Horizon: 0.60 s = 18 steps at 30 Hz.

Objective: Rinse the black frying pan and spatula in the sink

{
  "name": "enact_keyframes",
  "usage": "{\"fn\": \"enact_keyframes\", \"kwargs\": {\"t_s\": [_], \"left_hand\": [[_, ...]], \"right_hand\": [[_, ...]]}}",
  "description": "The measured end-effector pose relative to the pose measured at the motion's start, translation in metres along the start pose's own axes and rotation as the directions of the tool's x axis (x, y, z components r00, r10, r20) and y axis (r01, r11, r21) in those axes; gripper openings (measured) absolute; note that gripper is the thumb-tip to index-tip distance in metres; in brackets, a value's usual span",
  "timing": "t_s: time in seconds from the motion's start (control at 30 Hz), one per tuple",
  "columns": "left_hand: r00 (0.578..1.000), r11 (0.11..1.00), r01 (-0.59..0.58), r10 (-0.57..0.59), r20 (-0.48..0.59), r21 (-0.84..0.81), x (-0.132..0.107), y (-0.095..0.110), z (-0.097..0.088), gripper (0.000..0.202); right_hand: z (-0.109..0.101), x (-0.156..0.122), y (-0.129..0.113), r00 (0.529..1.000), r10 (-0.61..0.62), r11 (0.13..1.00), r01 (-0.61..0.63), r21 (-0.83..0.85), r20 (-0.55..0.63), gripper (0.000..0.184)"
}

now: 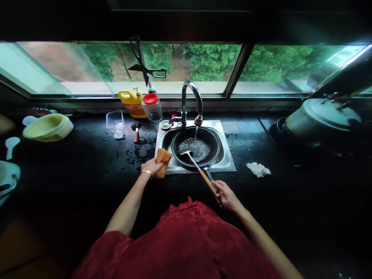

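A black frying pan lies in the steel sink under the tap, and water runs into it. My right hand is closed round the wooden handle of a metal spatula, whose blade rests inside the pan; the pan's own handle lies under the same hand. My left hand grips an orange-brown sponge at the sink's left edge. A gold bangle sits on that wrist.
A yellow detergent jug and a red-lidded jar stand behind the sink on the left. A clear tub, a green-and-white colander, a crumpled cloth and a lidded pot sit on the wet black counter.
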<state>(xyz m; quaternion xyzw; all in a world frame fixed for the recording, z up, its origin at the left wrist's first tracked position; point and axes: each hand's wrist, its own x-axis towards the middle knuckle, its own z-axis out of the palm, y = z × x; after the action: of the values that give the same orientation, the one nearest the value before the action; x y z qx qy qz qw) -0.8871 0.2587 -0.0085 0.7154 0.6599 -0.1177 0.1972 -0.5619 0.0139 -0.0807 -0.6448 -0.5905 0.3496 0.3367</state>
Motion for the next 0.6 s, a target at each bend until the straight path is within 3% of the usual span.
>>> {"fn": "enact_keyframes", "kwargs": {"t_s": [0.07,0.17,0.23,0.3,0.4,0.47,0.6], "left_hand": [[1.000,1.000,0.013,-0.013,-0.006,-0.025,-0.001,0.001,0.004,0.054],[1.000,0.999,0.012,-0.013,-0.014,-0.046,0.001,0.006,0.008,0.053],[1.000,0.999,0.015,-0.016,-0.013,-0.045,0.003,0.011,0.011,0.053],[1.000,0.999,0.026,-0.026,-0.015,-0.037,0.006,0.017,0.012,0.054],[1.000,0.999,0.015,-0.016,-0.011,-0.041,0.011,0.023,0.013,0.055],[1.000,0.999,0.011,-0.011,-0.003,-0.049,0.013,0.025,0.013,0.055],[1.000,0.999,0.010,-0.009,0.016,-0.052,0.016,0.027,0.015,0.054]], "right_hand": [[-0.011,0.004,-0.009,0.992,-0.016,0.996,0.027,-0.089,0.122,0.043],[-0.013,0.025,-0.036,0.973,0.124,0.967,-0.073,-0.245,0.197,0.039],[-0.003,0.042,-0.058,0.959,0.195,0.903,-0.093,-0.420,0.206,0.047],[0.011,0.056,-0.077,0.939,0.258,0.802,-0.078,-0.593,0.226,0.068],[0.022,0.070,-0.089,0.911,0.335,0.710,-0.078,-0.700,0.238,0.080],[0.014,0.077,-0.086,0.912,0.346,0.702,-0.095,-0.706,0.221,0.076],[-0.026,0.091,-0.071,0.928,0.329,0.665,-0.094,-0.741,0.177,0.071]]}}
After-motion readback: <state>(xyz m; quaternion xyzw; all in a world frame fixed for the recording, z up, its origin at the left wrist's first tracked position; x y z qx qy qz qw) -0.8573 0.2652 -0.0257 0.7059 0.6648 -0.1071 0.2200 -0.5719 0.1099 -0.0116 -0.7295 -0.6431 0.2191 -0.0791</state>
